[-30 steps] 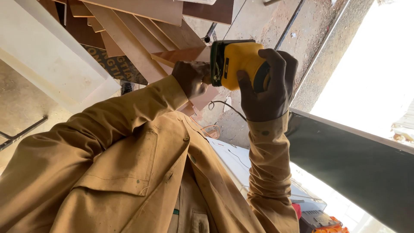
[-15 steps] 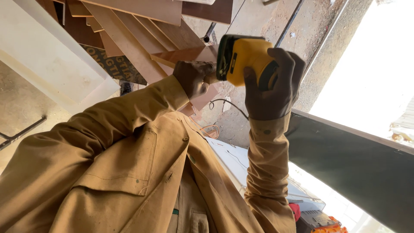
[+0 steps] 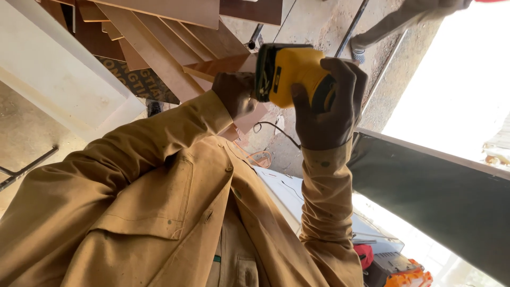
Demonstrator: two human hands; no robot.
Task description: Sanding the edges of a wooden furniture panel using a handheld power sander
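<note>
Head view: the right hand [image 3: 329,106], in a dark brown work glove, is wrapped around the rear of a yellow and black handheld power tool [image 3: 289,74]. Its fingers [image 3: 345,74] are curled fully closed over the yellow body, with the thumb along the near side. The left hand [image 3: 234,93], gloved alike, sits just beside the tool's black front end. Its fingers are bent into a loose fist touching the tool's face and the reddish-brown wooden board [image 3: 249,114] behind it; whether they actually grip either one cannot be told. The tool is in the upper middle of the picture, raised in front of the tan work jacket [image 3: 159,212], over the near ends of a fan of brown wooden boards [image 3: 159,53] that lean on the concrete floor [image 3: 313,21]. A thin black cord [image 3: 276,130] loops below the hands. A wide white panel [image 3: 64,79] lies to the left, a dark green sheet with a pale edge [image 3: 435,196] to the right, and an orange and black machine [image 3: 404,273] sits in the bottom right corner. Another person's trouser leg and shoe [image 3: 358,50] show at the top right. By the look of it, the tool is being set against a board end, with one hand carrying and the other steadying. Any further move calls for a firm two-handed hold with the cord clear of the working face.
</note>
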